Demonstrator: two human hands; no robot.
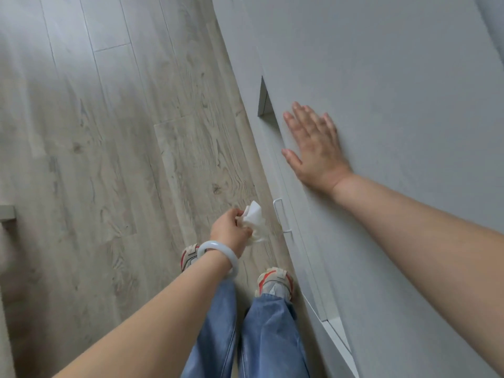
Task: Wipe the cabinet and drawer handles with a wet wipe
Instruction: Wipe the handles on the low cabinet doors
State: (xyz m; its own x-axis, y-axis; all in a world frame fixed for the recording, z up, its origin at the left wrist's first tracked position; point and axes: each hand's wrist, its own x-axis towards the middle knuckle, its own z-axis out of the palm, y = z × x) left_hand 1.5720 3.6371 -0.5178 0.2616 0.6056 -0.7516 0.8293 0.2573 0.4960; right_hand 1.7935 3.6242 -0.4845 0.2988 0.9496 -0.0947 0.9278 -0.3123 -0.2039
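Head: wet wipe (255,223) bunched in left hand (231,230), near drawer handle (281,215).

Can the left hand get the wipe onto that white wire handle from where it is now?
Probably yes. The left hand holds the wet wipe just beside the white handle, with only open floor between them; the right hand rests higher on the cabinet front.

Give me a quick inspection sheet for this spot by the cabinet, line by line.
Surface: grey cabinet front, flat, with a recessed cutout.
Job's things: crumpled white wet wipe; white wire handle beside it, not touched.
Clutter: nothing seen.
Grippers: left hand fingers closed on the wipe; right hand open, palm flat on the cabinet.
Cables: nothing seen.
Surroundings: pale wood-plank floor; blue jeans, sneakers, bangle on left wrist.
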